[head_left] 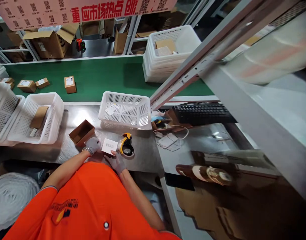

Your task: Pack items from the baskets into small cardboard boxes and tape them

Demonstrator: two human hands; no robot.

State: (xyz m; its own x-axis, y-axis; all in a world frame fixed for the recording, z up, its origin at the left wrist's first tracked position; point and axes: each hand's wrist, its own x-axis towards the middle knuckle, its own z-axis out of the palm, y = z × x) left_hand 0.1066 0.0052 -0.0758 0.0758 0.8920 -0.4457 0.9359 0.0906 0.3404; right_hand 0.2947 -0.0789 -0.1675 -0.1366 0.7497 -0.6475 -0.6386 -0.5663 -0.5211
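My right hand (pixel 117 162), in a pale glove, grips a small white box (pixel 109 146) with a barcode label on its top, thumb on the near right corner. My left hand (pixel 93 145), also gloved, is just left of that box, its fingers curled; whatever they may hold is hidden. Right beside it stands an open brown cardboard box (pixel 82 132), tilted a little, its inside dark. A yellow and black tape dispenser (pixel 127 145) lies on the metal bench to the right of the white box.
A white perforated basket (pixel 125 126) with a paper slip stands behind my hands. Stacked baskets (pixel 56 123) are at left. Beyond runs a green conveyor belt (pixel 100 75) carrying small cartons (pixel 70 84) and more baskets (pixel 174 36). A metal post (pixel 193 61) and keyboard (pixel 203 112) are at right.
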